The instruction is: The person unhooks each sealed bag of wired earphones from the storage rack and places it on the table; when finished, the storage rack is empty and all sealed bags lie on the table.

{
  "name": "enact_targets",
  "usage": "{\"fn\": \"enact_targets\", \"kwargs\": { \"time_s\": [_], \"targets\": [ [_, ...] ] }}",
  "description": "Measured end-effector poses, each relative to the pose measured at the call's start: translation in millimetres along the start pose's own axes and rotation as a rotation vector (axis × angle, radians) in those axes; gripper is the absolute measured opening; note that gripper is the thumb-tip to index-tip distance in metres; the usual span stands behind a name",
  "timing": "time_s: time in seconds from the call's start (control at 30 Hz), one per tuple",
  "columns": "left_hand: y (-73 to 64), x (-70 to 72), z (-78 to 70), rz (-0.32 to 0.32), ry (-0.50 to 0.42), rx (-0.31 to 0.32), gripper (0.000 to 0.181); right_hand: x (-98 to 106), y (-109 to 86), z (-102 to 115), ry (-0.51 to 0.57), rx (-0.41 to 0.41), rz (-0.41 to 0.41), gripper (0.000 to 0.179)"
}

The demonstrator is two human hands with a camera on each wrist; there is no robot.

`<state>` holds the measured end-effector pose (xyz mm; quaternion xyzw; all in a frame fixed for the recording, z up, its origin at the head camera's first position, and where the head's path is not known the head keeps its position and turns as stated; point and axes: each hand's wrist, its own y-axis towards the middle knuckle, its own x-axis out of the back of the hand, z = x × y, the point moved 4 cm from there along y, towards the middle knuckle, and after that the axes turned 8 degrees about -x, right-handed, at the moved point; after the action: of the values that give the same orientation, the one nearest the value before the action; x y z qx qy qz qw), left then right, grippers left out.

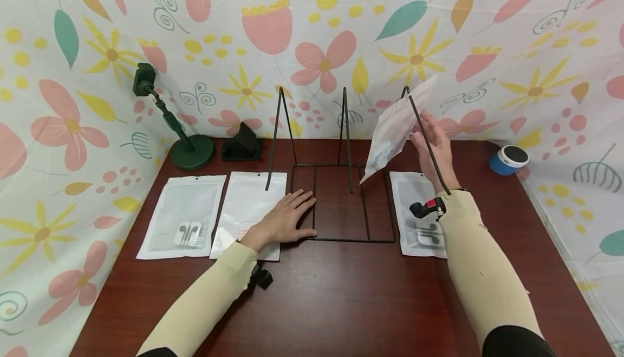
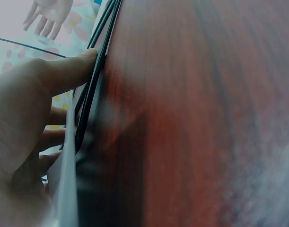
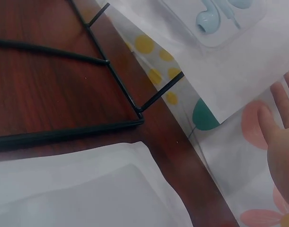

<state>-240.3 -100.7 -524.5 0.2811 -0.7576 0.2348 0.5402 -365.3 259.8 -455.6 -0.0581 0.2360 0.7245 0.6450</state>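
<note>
A black wire rack (image 1: 368,239) with tall narrow uprights stands on the table. My left hand (image 1: 285,219) lies with fingers spread on the rack's left front corner, its thumb along the wire (image 2: 91,87). A white pouch (image 1: 392,127) leans tilted at the right upright; the right wrist view shows white earphones (image 3: 208,21) in it. At the pouch's right edge is my right hand (image 1: 436,148), fingers extended, the tips partly hidden by the pouch. A flat white pouch (image 1: 253,194) lies partly under my left forearm; another pouch (image 1: 411,200) lies below my right hand.
A third flat pouch (image 1: 182,205) with earphones lies at the far left. Behind it stand a dark green stand (image 1: 192,151) and a black wedge-shaped holder (image 1: 242,143). A blue round container (image 1: 508,160) sits at the right back edge. Floral cloth (image 1: 322,15) hangs behind.
</note>
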Motion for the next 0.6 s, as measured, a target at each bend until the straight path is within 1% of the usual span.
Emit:
{"fn": "enact_targets", "kwargs": {
  "time_s": [0.07, 0.33, 0.47, 0.6],
  "targets": [
    [0.2, -0.1, -0.1, -0.001, 0.002, 0.001, 0.085, -1.7, -0.3, 0.2, 0.000, 0.002, 0.000, 0.050],
    [0.5, -0.8, 0.0, -0.001, 0.007, 0.004, 0.085, -1.8, -0.1, -4.1, 0.007, 0.024, 0.042, 0.056],
    [0.6, -0.8, -0.1, 0.000, 0.006, 0.005, 0.084, -1.5, -3.1, -6.9, 0.029, 0.023, 0.016, 0.056],
    [0.5, -0.4, 0.0, 0.003, 0.006, 0.009, 0.085, 0.2, -6.6, -11.6, 0.031, 0.000, -0.034, 0.049]
  ]
}}
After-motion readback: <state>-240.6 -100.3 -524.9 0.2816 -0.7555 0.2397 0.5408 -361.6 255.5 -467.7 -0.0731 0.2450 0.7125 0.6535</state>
